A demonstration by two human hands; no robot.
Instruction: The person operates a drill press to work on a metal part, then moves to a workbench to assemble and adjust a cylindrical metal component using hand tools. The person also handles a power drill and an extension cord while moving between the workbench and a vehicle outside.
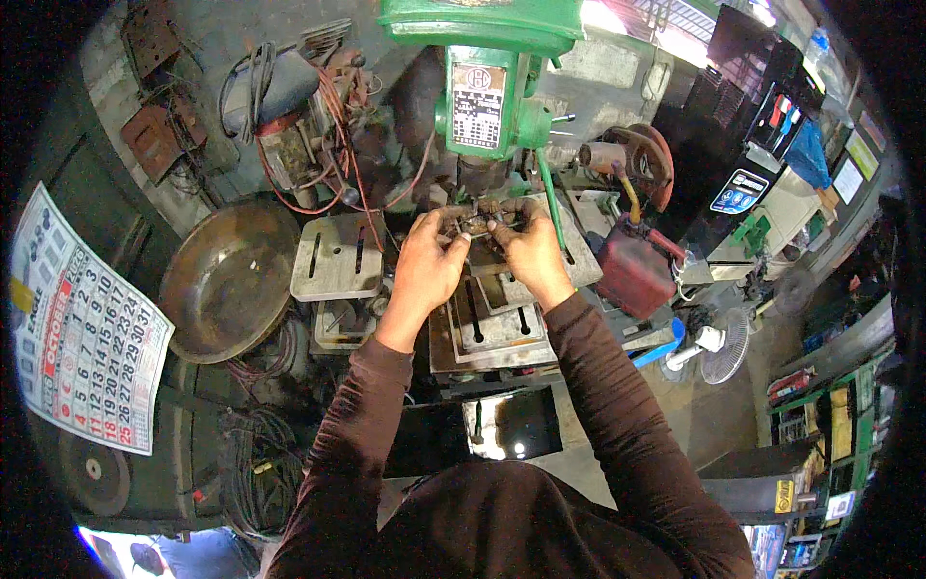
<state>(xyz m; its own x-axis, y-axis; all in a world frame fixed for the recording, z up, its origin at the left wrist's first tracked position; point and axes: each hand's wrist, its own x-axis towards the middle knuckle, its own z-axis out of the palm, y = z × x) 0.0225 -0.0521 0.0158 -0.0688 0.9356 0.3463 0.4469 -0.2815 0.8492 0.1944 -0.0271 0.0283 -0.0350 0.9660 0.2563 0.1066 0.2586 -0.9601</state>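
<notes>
The left hand (429,261) and right hand (533,249) grasp a small dark metal part (477,226) between curled fingers and thumbs, beneath the drill press; its exact shape is hard to make out. Between the forearms, the slotted machine table (502,334) shows its front edge, with open room toward the body. Above the hands, the green drill press head (482,29) bears a printed data plate (479,111). Right of the table stands a red jerrycan (632,275). Leftward hangs a calendar (92,328) with legible dates; farther right, a black appliance carries a blue label (740,190).
</notes>
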